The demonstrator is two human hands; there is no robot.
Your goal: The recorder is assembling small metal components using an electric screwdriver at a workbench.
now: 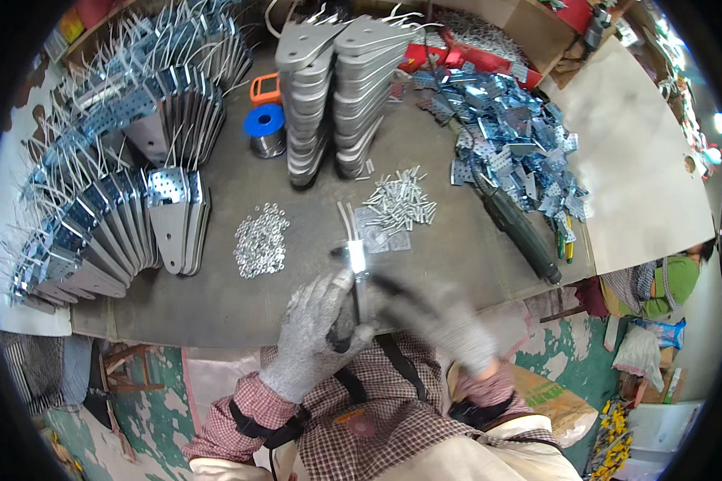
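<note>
My left hand (317, 325), in a grey knitted glove, is closed around a narrow metal plate, seen nearly edge-on above the table's front edge. A shiny bracket (356, 256) on its far end catches the light, and two pale wires (346, 218) stick up from it. Motion smears my gloved right hand (441, 321) just right of the plate; its fingers cannot be made out. Ahead of the left hand lies a heap of small silver rings (261, 242), probably nuts or washers. Short pale rods (401, 202) are piled beyond the bracket, partly on a clear plastic bag (387, 239).
Two tall stacks of grey plates (305, 52) stand at the back, beside a blue-topped wire spool (265, 132) and an orange-framed object (265, 88). Rows of bracketed plates with wires (120, 216) fill the left. Bluish perforated brackets (513, 128) and a dark power screwdriver (515, 228) lie right.
</note>
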